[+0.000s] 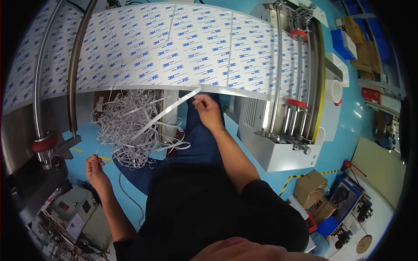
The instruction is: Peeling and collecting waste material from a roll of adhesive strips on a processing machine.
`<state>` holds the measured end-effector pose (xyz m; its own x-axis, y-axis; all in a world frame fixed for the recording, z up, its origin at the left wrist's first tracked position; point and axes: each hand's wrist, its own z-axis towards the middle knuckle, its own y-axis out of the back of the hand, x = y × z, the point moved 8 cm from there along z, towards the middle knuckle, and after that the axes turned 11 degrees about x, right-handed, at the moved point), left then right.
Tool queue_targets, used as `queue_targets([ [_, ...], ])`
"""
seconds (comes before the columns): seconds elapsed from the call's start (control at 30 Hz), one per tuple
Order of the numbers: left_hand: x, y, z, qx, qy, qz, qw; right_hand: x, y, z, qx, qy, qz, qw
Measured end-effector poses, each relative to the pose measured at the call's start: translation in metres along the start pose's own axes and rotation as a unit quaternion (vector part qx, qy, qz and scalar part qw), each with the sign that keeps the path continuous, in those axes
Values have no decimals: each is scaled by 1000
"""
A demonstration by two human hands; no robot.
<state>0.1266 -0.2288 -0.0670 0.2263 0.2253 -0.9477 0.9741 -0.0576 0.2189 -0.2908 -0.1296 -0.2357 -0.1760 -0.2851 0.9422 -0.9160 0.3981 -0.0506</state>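
Observation:
A wide white liner sheet [191,56] with repeated blue print spans the machine in front of me. From its near edge a narrow pale strip [172,106] slants down left into a big tangle of thin waste strips [126,126]. My right hand [209,113] is just below that edge, beside the strip's upper end, with fingers curled closed; whether they grip anything is hidden. Lower left, apart from the sheet, my left hand [98,174] is pinched closed beside the tangle. Something thin and dark may show at its fingertips, too small to name.
Metal rollers [74,65] with a red collar [44,142] stand at left. More rollers and a grey machine housing [278,152] are at right. Cardboard boxes [310,188] and a blue crate [344,191] lie on the floor lower right. A grey control box [72,206] is lower left.

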Motion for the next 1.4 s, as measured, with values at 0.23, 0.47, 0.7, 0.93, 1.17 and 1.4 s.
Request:
queue_targets([
  [0.23,-5,-14,0,179,75,-14,981,0,8,15,-58,84,-294,950],
  [0.47,-30,-19,-6,285,85,18,954,4,-13,32,-44,52,-431,900],
  [0.7,-33,2,-3,181,18,-4,983,10,-10,31,-68,91,-434,894],
  [0.93,0,57,-14,106,-10,24,994,-15,-6,33,-87,59,-409,906],
  [1.17,51,92,-23,91,40,-130,987,-2,-13,26,-82,29,-408,909],
  [1.4,81,98,-27,104,96,-174,974,-5,-10,27,-88,37,-401,911],
])
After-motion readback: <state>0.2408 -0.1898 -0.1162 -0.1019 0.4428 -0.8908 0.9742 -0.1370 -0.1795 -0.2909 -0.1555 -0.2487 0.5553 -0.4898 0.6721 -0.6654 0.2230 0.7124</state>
